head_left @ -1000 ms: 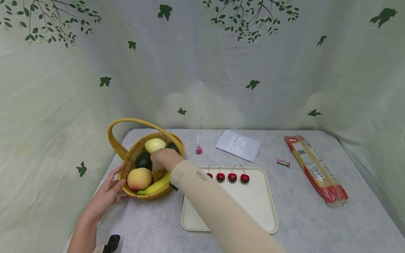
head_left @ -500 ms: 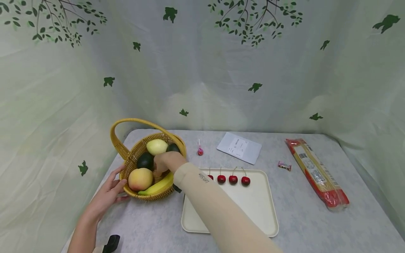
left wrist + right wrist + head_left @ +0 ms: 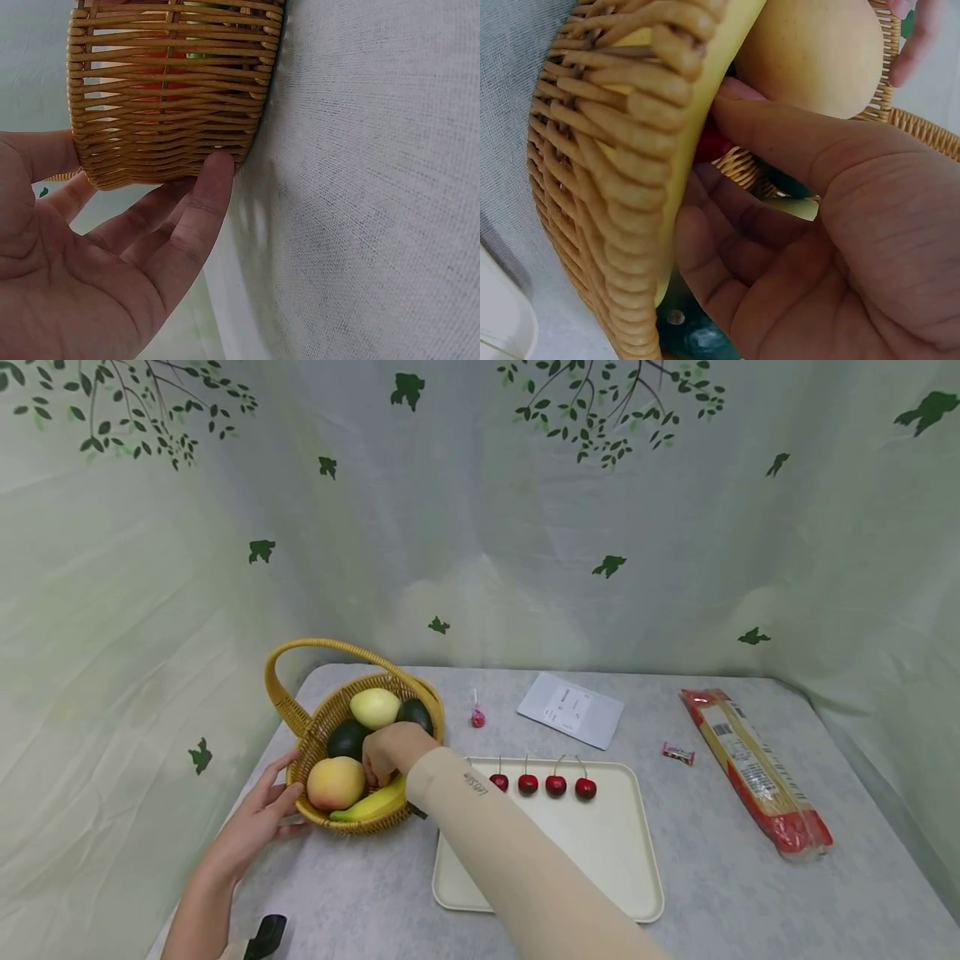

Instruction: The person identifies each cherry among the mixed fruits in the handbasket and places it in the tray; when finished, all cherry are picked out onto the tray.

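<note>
My right hand (image 3: 397, 748) reaches down into a wicker basket (image 3: 307, 793) on the left side of the table. In the right wrist view its thumb and curled fingers close around a glossy dark-red cherry (image 3: 711, 146), mostly hidden by the hand and a banana. Around the hand lie the banana (image 3: 369, 807), a peach (image 3: 335, 783), a pale yellow-green lemon-shaped fruit (image 3: 375, 708) and two dark green avocado-like fruits (image 3: 347, 740). My left hand (image 3: 258, 814) steadies the basket's outer left wall, with fingers spread and fingertips against the weave.
A cream tray (image 3: 592, 852) stands beside the basket, with several stemmed cherries (image 3: 528, 784) in a row near its back edge. Behind it lie a lollipop (image 3: 477, 717) and a grey envelope (image 3: 572, 710). Rightward are a wrapped candy (image 3: 678, 753) and a noodle packet (image 3: 757, 772).
My right hand has shifted slightly within the basket, towards the banana and peach. The left hand stays at the basket's side. The whole head view has drifted a little.
</note>
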The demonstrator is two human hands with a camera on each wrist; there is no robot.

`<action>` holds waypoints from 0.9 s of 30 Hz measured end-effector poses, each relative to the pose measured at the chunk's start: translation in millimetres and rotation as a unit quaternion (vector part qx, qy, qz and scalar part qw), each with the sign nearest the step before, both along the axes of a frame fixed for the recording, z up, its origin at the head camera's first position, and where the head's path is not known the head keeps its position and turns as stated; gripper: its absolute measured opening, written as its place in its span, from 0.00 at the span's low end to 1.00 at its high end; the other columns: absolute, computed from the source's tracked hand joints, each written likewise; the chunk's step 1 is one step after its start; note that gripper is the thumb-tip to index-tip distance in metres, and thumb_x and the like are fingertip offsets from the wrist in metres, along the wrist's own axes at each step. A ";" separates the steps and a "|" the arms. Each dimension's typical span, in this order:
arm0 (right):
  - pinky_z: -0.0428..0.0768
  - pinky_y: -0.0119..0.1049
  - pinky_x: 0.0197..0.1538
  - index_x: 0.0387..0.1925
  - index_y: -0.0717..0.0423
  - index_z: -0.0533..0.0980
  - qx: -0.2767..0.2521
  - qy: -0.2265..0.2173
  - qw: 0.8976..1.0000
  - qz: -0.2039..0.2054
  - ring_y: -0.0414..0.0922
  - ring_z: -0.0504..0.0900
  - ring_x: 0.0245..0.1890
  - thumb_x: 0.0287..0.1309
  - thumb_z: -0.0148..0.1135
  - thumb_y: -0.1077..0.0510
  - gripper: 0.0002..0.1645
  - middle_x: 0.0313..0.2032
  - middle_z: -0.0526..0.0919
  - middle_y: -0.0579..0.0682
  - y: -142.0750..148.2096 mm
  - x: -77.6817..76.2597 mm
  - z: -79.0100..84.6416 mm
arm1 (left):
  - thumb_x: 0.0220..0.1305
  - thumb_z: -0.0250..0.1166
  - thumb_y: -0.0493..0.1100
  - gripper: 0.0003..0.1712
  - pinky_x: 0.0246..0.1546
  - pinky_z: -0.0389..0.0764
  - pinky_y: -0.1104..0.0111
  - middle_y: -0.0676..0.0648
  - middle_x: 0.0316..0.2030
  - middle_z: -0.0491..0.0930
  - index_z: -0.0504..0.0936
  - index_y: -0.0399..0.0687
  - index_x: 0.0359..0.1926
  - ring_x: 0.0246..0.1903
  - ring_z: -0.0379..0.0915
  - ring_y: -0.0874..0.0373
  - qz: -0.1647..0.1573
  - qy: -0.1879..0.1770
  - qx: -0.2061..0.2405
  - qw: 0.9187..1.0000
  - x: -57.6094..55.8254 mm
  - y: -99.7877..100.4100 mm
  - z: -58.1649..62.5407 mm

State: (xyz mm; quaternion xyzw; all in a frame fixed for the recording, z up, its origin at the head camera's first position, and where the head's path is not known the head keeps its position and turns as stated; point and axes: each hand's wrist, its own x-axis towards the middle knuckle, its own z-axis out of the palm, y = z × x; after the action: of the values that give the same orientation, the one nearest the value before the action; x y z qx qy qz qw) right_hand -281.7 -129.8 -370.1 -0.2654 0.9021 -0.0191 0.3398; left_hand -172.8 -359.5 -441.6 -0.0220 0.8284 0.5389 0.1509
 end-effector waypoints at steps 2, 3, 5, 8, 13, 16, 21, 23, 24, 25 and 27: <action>0.71 0.29 0.30 0.39 0.40 0.88 -0.007 0.000 1.000 -0.002 0.37 0.72 0.28 0.72 0.69 0.56 0.07 0.37 0.86 0.37 0.5 -1.6 -3.0 | 0.88 0.49 0.52 0.43 0.54 0.91 0.52 0.20 0.78 0.54 0.35 0.55 0.88 0.63 0.80 0.38 -0.002 0.003 0.002 1.000 0.3 1.3 0.4; 0.71 0.29 0.31 0.38 0.40 0.88 -0.010 0.000 1.000 -0.003 0.37 0.72 0.29 0.71 0.70 0.55 0.06 0.37 0.86 0.37 0.7 -2.4 -4.5 | 0.88 0.49 0.52 0.43 0.54 0.91 0.53 0.20 0.78 0.54 0.35 0.55 0.88 0.63 0.80 0.38 -0.002 0.004 0.002 1.000 0.3 1.8 0.4; 0.72 0.29 0.31 0.37 0.40 0.87 -0.020 -0.003 1.000 -0.004 0.36 0.73 0.29 0.70 0.71 0.55 0.04 0.36 0.85 0.37 1.5 -3.8 -6.4 | 0.88 0.49 0.52 0.43 0.54 0.91 0.53 0.20 0.77 0.54 0.35 0.55 0.88 0.62 0.81 0.39 -0.003 0.004 0.004 1.000 0.5 2.4 0.1; 0.72 0.29 0.30 0.35 0.43 0.84 -0.039 -0.016 0.999 -0.002 0.36 0.72 0.29 0.70 0.72 0.56 0.06 0.32 0.81 0.38 2.7 -6.2 -7.6 | 0.88 0.49 0.51 0.43 0.54 0.91 0.53 0.19 0.77 0.54 0.35 0.55 0.88 0.61 0.82 0.41 -0.002 0.003 0.008 1.000 0.1 1.9 -1.2; 0.71 0.30 0.30 0.36 0.46 0.76 -0.024 -0.004 1.000 -0.003 0.39 0.71 0.28 0.72 0.68 0.55 0.08 0.33 0.76 0.42 4.5 -8.0 0.3 | 0.88 0.49 0.52 0.43 0.54 0.91 0.53 0.19 0.77 0.53 0.33 0.57 0.88 0.62 0.81 0.40 0.002 0.002 0.003 1.000 -1.2 0.1 -3.0; 0.75 0.31 0.33 0.43 0.43 0.75 -0.004 0.010 1.000 -0.017 0.40 0.74 0.33 0.70 0.70 0.52 0.09 0.41 0.78 0.42 5.6 -6.6 7.3 | 0.88 0.49 0.52 0.44 0.55 0.91 0.52 0.19 0.78 0.52 0.32 0.58 0.88 0.62 0.81 0.39 0.000 0.001 -0.001 1.000 -2.1 -0.7 -2.9; 0.75 0.29 0.32 0.41 0.46 0.76 -0.015 -0.001 1.000 0.006 0.38 0.75 0.31 0.70 0.72 0.51 0.10 0.40 0.81 0.43 8.0 -6.6 10.5 | 0.88 0.49 0.51 0.44 0.54 0.91 0.52 0.19 0.78 0.52 0.32 0.57 0.88 0.63 0.81 0.38 -0.003 0.000 -0.005 1.000 -1.5 0.1 -2.0; 0.73 0.29 0.30 0.36 0.46 0.78 -0.020 -0.006 1.000 0.023 0.38 0.74 0.29 0.69 0.73 0.51 0.11 0.34 0.80 0.42 8.5 -7.6 9.4 | 0.88 0.49 0.51 0.44 0.54 0.91 0.52 0.19 0.78 0.52 0.32 0.56 0.88 0.63 0.81 0.38 -0.003 0.000 -0.006 1.000 -1.4 0.5 -1.7; 0.72 0.29 0.29 0.34 0.47 0.79 -0.023 -0.010 0.999 0.027 0.38 0.74 0.28 0.68 0.74 0.51 0.11 0.32 0.79 0.42 8.7 -7.9 8.7 | 0.88 0.49 0.52 0.44 0.54 0.91 0.52 0.19 0.78 0.52 0.32 0.56 0.88 0.63 0.80 0.37 -0.003 0.000 -0.007 1.000 -1.4 0.6 -1.5; 0.73 0.28 0.29 0.32 0.46 0.80 -0.026 -0.016 0.999 0.033 0.38 0.75 0.29 0.67 0.75 0.51 0.11 0.30 0.79 0.42 8.9 -8.2 8.1 | 0.88 0.49 0.52 0.44 0.54 0.91 0.52 0.19 0.78 0.52 0.32 0.56 0.88 0.63 0.80 0.37 -0.003 0.000 -0.007 1.000 -1.4 0.7 -1.4; 0.73 0.28 0.29 0.31 0.46 0.83 -0.028 -0.025 0.999 0.036 0.37 0.76 0.29 0.65 0.77 0.51 0.10 0.28 0.81 0.41 8.9 -7.8 7.0 | 0.88 0.48 0.52 0.44 0.54 0.91 0.52 0.19 0.78 0.52 0.32 0.57 0.88 0.62 0.81 0.39 -0.002 -0.002 -0.007 1.000 -1.5 0.7 -1.5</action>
State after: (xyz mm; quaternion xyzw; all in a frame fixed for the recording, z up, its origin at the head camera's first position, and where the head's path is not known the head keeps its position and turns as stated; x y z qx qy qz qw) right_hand -289.5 -120.9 -363.1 -0.3064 0.8822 -0.0387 0.3555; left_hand -174.3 -358.8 -443.0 -0.0223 0.8322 0.5324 0.1533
